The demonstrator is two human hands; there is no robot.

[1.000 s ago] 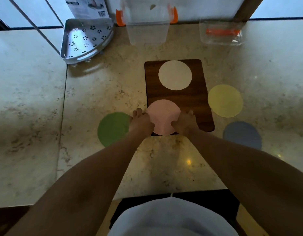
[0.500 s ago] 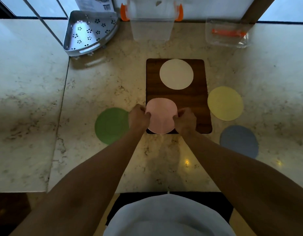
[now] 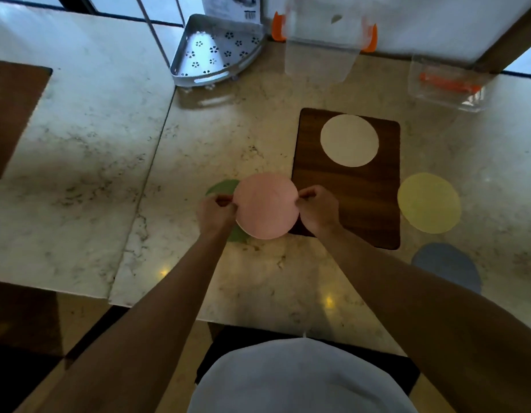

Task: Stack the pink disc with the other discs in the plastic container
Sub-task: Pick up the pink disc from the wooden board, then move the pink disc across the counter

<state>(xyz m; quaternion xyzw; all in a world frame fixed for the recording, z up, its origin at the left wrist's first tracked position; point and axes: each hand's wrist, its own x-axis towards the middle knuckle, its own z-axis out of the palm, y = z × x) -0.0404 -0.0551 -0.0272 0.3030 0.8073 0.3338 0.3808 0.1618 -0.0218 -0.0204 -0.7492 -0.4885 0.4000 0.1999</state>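
The pink disc (image 3: pixel 265 205) is lifted above the counter and held flat between both hands. My left hand (image 3: pixel 214 212) pinches its left edge and my right hand (image 3: pixel 318 208) pinches its right edge. It hangs over the green disc (image 3: pixel 224 188), which shows only as slivers beside and under it. A white disc (image 3: pixel 349 140) lies on the dark wooden board (image 3: pixel 362 198). A yellow disc (image 3: pixel 429 203) and a blue disc (image 3: pixel 446 265) lie on the counter at right. The clear plastic container (image 3: pixel 319 52) with orange clips stands at the back; I see no discs in it.
A metal corner shelf (image 3: pixel 215 50) sits at the back left. A second clear container (image 3: pixel 447 84) with an orange item inside stands at the back right. The marble counter (image 3: pixel 79 162) has a seam left of my hands. A dark board edge (image 3: pixel 10 114) shows far left.
Both hands gripped the pink disc on the wooden board, lifted it and carried it left, so it now hovers over the green disc. The camera view also shifted.
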